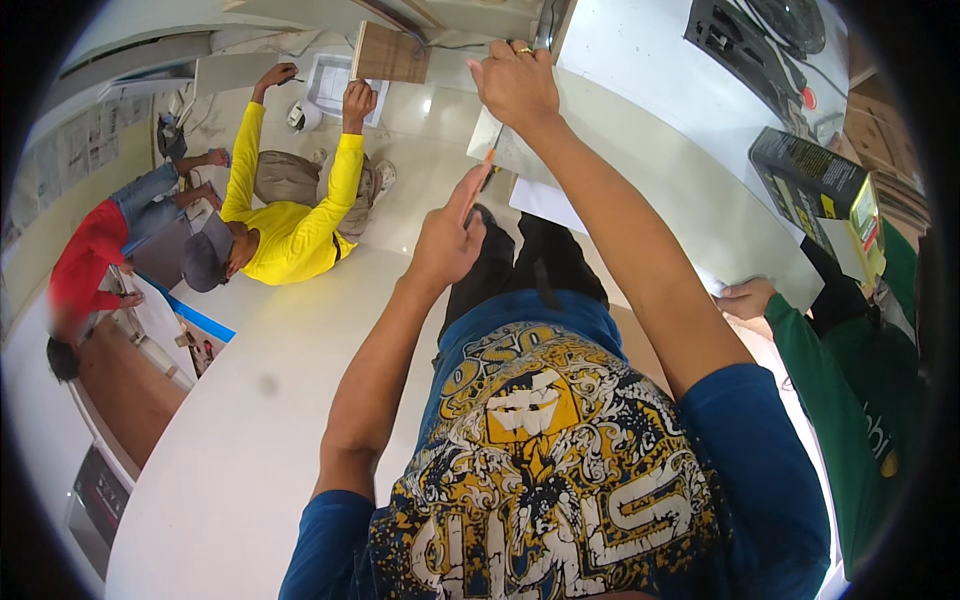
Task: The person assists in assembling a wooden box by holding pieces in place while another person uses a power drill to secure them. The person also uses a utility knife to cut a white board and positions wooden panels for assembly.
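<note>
My left hand [447, 240] is raised in the middle, its fingers close together around a slim tool with an orange part [489, 157]. The tool's thin tip lies against a white panel [490, 140]; most of the tool is hidden by the fingers. Farther up, my right hand [518, 88], with a ring on one finger, has its fingers curled over the far end of that panel, the thumb out to the left. The hand covers much of that end.
A person in yellow [300, 215] holds a brown wooden board [390, 52] at upper left; another in red [88, 255] is behind. At right, a hand in a green sleeve [745, 298] touches the white table [690, 185]. A black and yellow box [810, 185] stands there.
</note>
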`<state>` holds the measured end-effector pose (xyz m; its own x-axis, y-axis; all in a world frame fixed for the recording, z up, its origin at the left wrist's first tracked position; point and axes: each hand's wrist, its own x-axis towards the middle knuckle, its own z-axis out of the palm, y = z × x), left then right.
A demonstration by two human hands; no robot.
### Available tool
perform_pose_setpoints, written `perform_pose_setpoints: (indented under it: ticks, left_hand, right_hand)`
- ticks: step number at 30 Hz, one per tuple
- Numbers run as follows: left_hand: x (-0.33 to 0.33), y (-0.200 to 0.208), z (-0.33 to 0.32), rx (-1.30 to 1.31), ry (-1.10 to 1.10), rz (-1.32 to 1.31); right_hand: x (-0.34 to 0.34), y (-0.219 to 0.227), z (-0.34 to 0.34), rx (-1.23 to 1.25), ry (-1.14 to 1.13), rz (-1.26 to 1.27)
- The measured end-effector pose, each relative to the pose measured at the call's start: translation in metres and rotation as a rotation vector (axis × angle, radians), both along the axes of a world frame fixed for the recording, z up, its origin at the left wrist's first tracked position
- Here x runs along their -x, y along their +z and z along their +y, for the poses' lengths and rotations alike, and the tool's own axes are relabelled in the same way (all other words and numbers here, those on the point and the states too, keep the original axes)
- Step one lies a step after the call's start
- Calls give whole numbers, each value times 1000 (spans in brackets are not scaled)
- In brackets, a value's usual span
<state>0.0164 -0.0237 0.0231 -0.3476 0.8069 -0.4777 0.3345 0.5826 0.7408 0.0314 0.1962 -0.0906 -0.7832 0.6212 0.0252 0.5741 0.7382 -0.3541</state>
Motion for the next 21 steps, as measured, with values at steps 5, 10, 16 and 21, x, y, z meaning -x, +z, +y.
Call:
perform_pose_setpoints:
  ticks: [5,10,16,21]
  left_hand:
    - [-12,52,-3,25,5,-4]
    - [-13,148,-67,259,-30,-11]
    - [-3,-9,-18,-20,-24,67]
    - [-11,31,-3,-19,17,-15]
  right_hand:
    - [2,-6,9,-12,-16,-22]
    - [-1,-2,11,21,-39,0]
    - [1,1,0,38,8,-12]
    - [-4,-2,7,18,-23,-36]
